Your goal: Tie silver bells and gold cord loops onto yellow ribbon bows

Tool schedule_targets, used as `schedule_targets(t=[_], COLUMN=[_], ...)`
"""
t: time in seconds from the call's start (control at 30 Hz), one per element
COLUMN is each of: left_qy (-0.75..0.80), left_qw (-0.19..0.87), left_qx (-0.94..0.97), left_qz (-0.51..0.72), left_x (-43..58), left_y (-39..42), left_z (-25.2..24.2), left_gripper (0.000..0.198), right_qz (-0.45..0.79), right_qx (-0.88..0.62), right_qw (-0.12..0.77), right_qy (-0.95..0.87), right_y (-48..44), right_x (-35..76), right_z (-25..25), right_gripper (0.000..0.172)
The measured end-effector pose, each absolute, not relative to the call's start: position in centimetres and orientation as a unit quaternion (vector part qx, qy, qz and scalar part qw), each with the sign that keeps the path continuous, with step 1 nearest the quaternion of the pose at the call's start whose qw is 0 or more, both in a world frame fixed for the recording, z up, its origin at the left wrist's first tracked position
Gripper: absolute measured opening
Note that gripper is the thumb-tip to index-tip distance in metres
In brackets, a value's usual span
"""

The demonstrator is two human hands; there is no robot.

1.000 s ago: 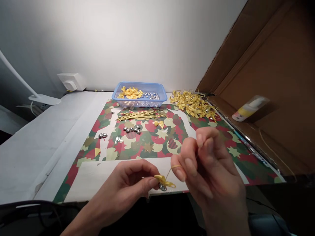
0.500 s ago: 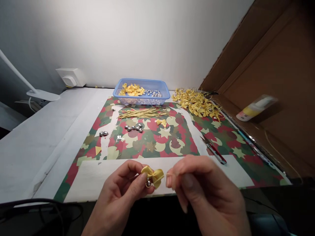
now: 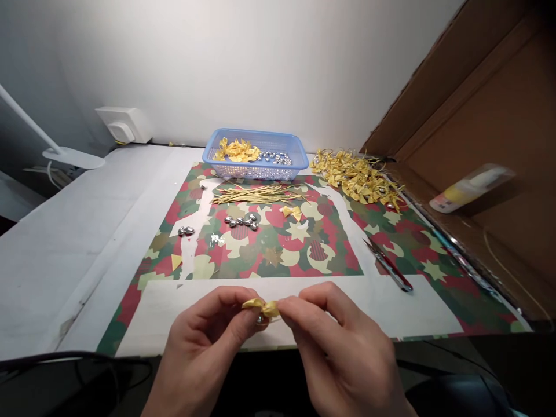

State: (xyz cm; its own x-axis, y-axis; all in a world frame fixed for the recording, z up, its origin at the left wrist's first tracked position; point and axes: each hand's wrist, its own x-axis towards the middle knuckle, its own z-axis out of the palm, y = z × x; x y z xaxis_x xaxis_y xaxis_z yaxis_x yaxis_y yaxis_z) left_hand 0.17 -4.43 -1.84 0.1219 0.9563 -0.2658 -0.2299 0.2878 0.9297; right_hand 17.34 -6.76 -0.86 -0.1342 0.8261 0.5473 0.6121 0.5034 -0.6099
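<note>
A small yellow ribbon bow (image 3: 262, 306) with a silver bell under it is pinched from both sides at the near edge of the table. My left hand (image 3: 208, 341) grips its left end between thumb and forefinger. My right hand (image 3: 334, 341) pinches its right end, fingers closed. Both hands hover over the white strip of the patterned mat (image 3: 278, 243).
A blue basket (image 3: 256, 153) with yellow bows and silver bells stands at the back. A heap of finished bows (image 3: 356, 176) lies to its right. Gold cords (image 3: 256, 197), loose silver bells (image 3: 241, 221), red-handled snips (image 3: 388, 265), a bottle (image 3: 469, 188) on cardboard, a lamp base (image 3: 72, 157).
My right hand came down and left from a raised pull on the cord until it met the bow. The bow turned flatter between both hands. The view tilted slightly down.
</note>
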Motion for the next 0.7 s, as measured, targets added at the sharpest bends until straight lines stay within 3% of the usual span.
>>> schedule_targets(t=[0.37, 0.7], left_qy=[0.526, 0.533], left_qw=[0.564, 0.544], left_qx=[0.403, 0.414], left_qz=[0.493, 0.500], left_x=[0.0, -0.4], left_y=[-4.7, -5.0], left_z=[-2.6, -3.1], left_gripper=[0.007, 0.009], right_qz=[-0.017, -0.025], right_qx=[-0.482, -0.487], right_qw=[0.383, 0.380], right_qy=[-0.788, -0.786], right_y=[-6.6, -6.5], right_x=[16.9, 16.7], right_z=[0.4, 0.7], right_gripper=[0.029, 0.028])
